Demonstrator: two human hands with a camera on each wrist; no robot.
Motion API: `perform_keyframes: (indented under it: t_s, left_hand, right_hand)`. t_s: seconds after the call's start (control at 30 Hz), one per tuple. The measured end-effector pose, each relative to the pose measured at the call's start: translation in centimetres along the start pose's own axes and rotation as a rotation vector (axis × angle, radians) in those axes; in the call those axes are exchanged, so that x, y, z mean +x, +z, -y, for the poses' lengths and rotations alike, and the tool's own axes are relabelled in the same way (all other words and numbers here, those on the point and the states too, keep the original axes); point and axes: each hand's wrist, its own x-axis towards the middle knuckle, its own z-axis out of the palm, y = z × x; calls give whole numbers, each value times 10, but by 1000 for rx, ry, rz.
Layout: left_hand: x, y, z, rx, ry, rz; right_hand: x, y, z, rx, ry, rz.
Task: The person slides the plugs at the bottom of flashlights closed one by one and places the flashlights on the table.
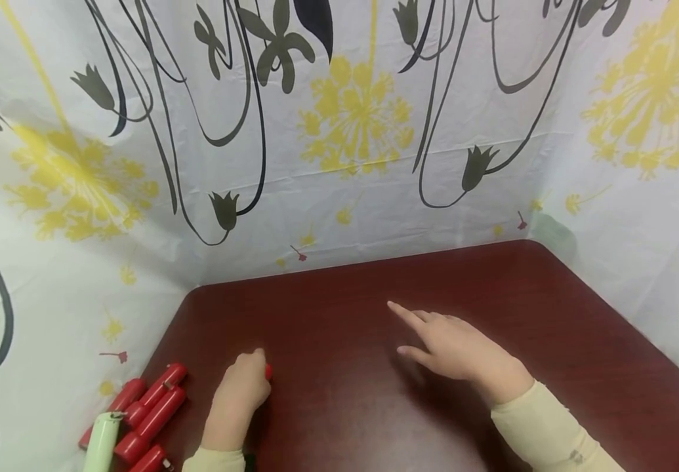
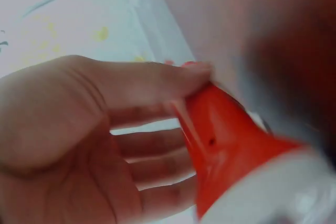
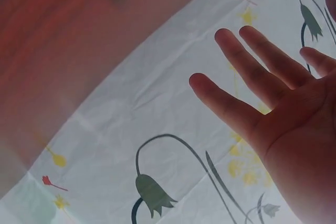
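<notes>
Thumb and fingers of my left hand (image 1: 241, 385) grip a glossy red object (image 2: 223, 135) low over the table's left half. In the left wrist view it is blurred, widens toward a white part, and has a small dark dot on its side. The head view shows only a bit of its red end past the fingers, so its kind is unclear. My right hand (image 1: 456, 346) is held over the middle of the table with its fingers stretched and spread. Nothing is in it, as its bare palm (image 3: 310, 145) shows in the right wrist view.
Several shiny red cylinders (image 1: 159, 416), some with small metal ends, lie together at the table's left edge beside a pale green cylinder (image 1: 103, 440). The dark red-brown table (image 1: 327, 314) meets white patterned cloth (image 1: 345, 210) at the back and sides.
</notes>
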Motion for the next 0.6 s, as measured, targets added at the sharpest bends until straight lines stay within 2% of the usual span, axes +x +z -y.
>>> perform_keyframes:
  t_s: [0.17,0.33,0.47,0.6]
  left_hand:
    - [19,-20,-26,-102,101,-35]
    - [30,-35,-48,-324,213,-28]
    - [34,-43,-62,-541,338,37]
    - [34,-46,-73,-715,465,125]
  right_hand:
    - [5,-15,-2,24,12,-15]
    - [8,-27,-5,83,45,0]
    - [11,-32,-2,124,10,-13]
    - [13,-38,6,187,-36,-26]
